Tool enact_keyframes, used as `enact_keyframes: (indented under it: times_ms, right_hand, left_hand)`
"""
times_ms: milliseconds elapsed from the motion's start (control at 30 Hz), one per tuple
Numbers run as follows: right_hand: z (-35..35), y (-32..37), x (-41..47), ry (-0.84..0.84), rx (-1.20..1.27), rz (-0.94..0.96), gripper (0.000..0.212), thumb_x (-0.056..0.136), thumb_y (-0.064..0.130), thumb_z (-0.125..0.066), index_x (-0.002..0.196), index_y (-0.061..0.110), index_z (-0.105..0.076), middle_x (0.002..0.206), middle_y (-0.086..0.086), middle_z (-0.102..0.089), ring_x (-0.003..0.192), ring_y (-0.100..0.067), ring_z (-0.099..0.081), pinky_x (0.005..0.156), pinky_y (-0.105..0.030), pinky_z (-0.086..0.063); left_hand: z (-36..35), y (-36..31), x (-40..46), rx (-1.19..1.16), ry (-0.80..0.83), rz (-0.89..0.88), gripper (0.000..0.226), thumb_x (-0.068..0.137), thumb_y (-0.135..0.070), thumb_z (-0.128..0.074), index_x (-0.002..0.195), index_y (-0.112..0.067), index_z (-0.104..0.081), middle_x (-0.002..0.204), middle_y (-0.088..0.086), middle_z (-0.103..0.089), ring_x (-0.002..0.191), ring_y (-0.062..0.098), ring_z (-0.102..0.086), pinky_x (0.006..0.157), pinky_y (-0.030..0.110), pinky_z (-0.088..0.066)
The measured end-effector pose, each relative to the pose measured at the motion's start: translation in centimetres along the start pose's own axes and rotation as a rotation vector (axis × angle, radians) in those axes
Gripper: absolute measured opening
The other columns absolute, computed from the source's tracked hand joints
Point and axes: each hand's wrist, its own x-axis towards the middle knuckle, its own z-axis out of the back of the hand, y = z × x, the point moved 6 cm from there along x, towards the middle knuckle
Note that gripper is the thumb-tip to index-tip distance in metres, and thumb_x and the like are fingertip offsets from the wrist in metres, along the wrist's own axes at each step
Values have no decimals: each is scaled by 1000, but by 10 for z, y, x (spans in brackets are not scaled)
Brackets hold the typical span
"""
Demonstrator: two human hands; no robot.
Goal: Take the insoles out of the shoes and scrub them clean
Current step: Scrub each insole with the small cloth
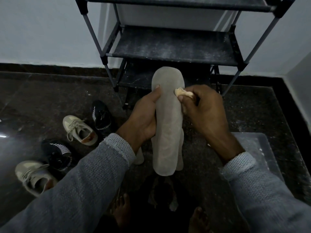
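Note:
A long grey insole is held upright in front of me, toe end up. My left hand grips its left edge, thumb across the front. My right hand pinches a small pale cloth and presses it against the insole's upper right edge. More pale insoles lie on the floor behind the held one, partly hidden. Two beige sneakers and two black sneakers stand on the dark floor at the left.
A dark metal shoe rack stands straight ahead against the pale wall. A clear plastic tub sits at the right under my right forearm. My bare feet are at the bottom, with a dark cloth on the floor between them.

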Motion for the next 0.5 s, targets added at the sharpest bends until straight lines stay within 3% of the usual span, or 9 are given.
enact_keyframes:
  times_ms: [167,233,300,400,500]
  right_hand:
    - [-28,26,-9,367,39,172,12,89,22,-67,95,13,-72,86,2,-66,78,-6,-57,69,-19,-46]
    - [-26,24,-7,320,34,148,12,89,22,-66,93,13,-73,85,1,-66,77,-6,-56,69,-21,-46]
    - [-15,13,-1,161,5,79,13,90,21,-66,92,11,-73,84,-1,-65,77,-9,-56,70,-24,-46]
    - [-3,1,4,36,-64,24,14,90,23,-66,91,11,-72,86,-2,-66,78,-11,-57,69,-20,-44]
    - [-13,9,1,250,-23,84,15,89,22,-67,100,13,-72,92,1,-66,80,-7,-58,69,-11,-42]
  left_hand:
    - [5,-2,0,-20,-21,30,51,100,-43,-39,122,-2,-57,111,19,-66,87,28,-68,75,38,-58]
    - [6,0,-1,-25,-23,39,49,100,-43,-38,118,-1,-59,103,18,-69,81,27,-69,72,37,-59]
    - [3,1,-1,-18,-13,35,46,101,-41,-39,113,-1,-60,95,16,-71,76,25,-71,69,36,-59]
    - [1,1,0,26,-27,17,43,100,-38,-41,115,-2,-60,96,16,-71,77,25,-70,70,36,-59]
    - [3,0,-1,2,-12,32,42,101,-38,-40,107,-2,-61,84,14,-72,65,23,-70,59,33,-59]
